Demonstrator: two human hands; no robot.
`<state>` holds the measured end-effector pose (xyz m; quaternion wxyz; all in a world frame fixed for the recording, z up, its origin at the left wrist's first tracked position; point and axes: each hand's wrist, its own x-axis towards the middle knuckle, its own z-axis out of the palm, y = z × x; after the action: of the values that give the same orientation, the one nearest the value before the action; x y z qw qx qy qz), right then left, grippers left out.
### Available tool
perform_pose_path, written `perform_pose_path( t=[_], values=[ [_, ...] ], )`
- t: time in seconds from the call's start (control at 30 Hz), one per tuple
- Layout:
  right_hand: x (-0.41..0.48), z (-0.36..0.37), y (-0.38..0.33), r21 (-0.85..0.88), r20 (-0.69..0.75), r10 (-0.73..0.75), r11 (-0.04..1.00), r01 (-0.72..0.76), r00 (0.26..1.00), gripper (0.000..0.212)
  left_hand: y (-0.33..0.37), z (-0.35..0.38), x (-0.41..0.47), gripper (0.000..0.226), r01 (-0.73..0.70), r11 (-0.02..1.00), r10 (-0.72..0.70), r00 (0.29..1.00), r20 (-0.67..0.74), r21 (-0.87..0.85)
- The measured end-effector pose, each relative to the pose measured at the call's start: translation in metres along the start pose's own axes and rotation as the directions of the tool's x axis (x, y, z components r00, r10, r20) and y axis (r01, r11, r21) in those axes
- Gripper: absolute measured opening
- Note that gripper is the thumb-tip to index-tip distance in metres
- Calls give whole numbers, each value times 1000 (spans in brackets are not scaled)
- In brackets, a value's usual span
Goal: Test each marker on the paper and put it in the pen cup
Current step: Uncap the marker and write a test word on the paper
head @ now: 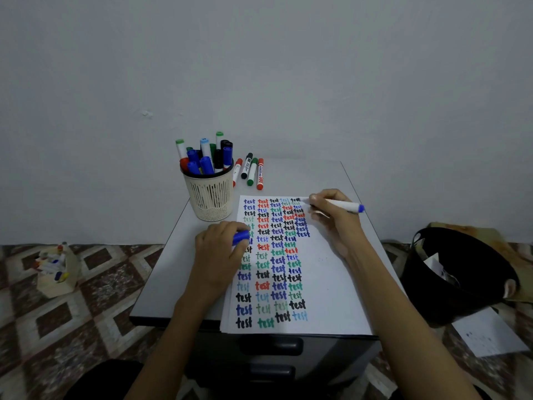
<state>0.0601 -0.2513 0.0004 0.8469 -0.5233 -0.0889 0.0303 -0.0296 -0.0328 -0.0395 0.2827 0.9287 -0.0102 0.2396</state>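
A white sheet of paper (326,272) covered with columns of coloured "test" words lies on the small grey table (173,272). My right hand (334,217) holds a white marker with a blue end (346,205), its tip down at the paper's top right. My left hand (219,252) rests on the paper's left edge, closed around a blue cap (240,237). A beige slotted pen cup (211,194) full of several markers stands at the back left. Several loose markers (251,172), red, black and green, lie just right of the cup.
A black bin (461,272) with paper scraps stands on the floor to the right, a loose sheet (487,333) beside it. A small box of markers (54,269) sits on the patterned floor at left. Drawers are below the table's front edge.
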Motion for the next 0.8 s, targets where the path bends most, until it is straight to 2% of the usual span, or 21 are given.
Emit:
perform_pose_path(
  t=[0.03,0.1,0.2,0.3,0.73,0.8],
  values=[
    [-1,2,0,88,70,51,994,-57,996,6,2,-3,0,25,-13,997,13,1000,-6,-82],
    [-3,6,1,143,204,128,977,-158,971,15,6,-9,-1,20,-8,970,19,999,44,-243],
    [-5,12,5,-48,292,181,984,-174,939,11,11,-14,-4,23,45,936,-6,994,112,-348],
    [-6,13,7,-113,318,185,981,-157,930,8,12,-16,-5,22,102,896,-62,992,106,-433],
    [-14,21,14,-207,400,191,972,-115,897,13,11,-19,-4,19,110,852,-76,993,87,-512],
    [-15,23,16,-268,421,197,960,-86,886,21,9,-20,-4,19,117,830,-84,993,85,-545]
  ],
)
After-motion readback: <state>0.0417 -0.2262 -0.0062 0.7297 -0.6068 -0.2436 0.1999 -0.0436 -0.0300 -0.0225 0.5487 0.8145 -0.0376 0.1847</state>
